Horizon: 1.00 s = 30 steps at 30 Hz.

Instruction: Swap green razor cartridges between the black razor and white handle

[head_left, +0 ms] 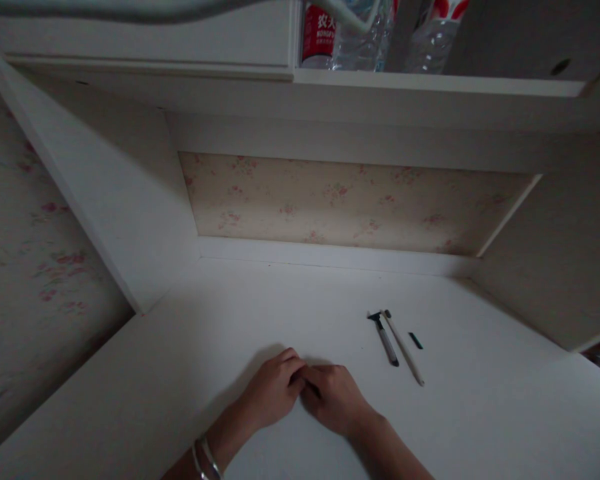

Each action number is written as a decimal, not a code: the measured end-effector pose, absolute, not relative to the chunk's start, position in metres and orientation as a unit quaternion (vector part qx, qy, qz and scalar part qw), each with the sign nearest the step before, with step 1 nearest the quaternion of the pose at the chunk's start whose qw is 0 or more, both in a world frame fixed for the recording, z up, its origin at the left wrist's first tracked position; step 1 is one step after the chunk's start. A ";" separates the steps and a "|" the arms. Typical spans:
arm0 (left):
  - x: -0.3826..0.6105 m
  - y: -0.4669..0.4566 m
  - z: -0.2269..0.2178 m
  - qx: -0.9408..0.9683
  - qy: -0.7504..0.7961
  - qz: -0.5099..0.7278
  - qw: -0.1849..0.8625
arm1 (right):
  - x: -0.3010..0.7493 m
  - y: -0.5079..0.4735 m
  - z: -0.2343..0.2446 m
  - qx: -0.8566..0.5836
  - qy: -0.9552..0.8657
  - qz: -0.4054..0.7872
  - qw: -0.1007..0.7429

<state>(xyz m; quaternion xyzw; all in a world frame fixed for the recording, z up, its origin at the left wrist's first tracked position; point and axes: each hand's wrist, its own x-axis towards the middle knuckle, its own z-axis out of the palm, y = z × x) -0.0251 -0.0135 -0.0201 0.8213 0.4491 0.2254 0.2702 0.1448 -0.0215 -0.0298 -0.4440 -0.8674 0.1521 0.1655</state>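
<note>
My left hand [275, 388] and my right hand [333, 396] rest together on the white desktop [220, 320], fingertips meeting. Both are closed, fingers curled inward; anything between them is hidden. Two silver bangles [207, 460] circle my left wrist. To the right of my right hand lies a razor [387, 345] with a dark T-shaped head and grey handle. Beside it is a slim white stick like a toothbrush [404, 350], its dark head at the far end. A short dark green strip [415, 341] lies just right of that.
White side panels [110, 173] stand left and right of the desk. A shelf [430, 81] overhangs the back, holding a red-labelled bottle [319, 33] and other clear plastic bottles [433, 43]. A pale curved bar [130, 12] crosses the top. Floral wallpaper [337, 200] shows behind.
</note>
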 end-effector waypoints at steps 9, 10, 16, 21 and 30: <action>-0.025 -0.014 -0.018 0.817 0.442 0.239 0.283 | 0.143 -0.022 -0.029 -0.449 -0.867 0.149 0.159; -0.025 -0.014 -0.018 0.817 0.442 0.239 0.284 | 0.143 -0.021 -0.029 -0.449 -0.867 0.148 0.159; -0.025 -0.014 -0.019 0.817 0.447 0.236 0.278 | 0.144 -0.021 -0.029 -0.444 -0.869 0.149 0.163; -0.026 -0.013 -0.019 0.817 0.442 0.237 0.285 | 0.144 -0.022 -0.029 -0.441 -0.869 0.149 0.170; -0.026 -0.014 -0.018 0.814 0.441 0.243 0.288 | 0.144 -0.021 -0.032 -0.439 -0.869 0.140 0.177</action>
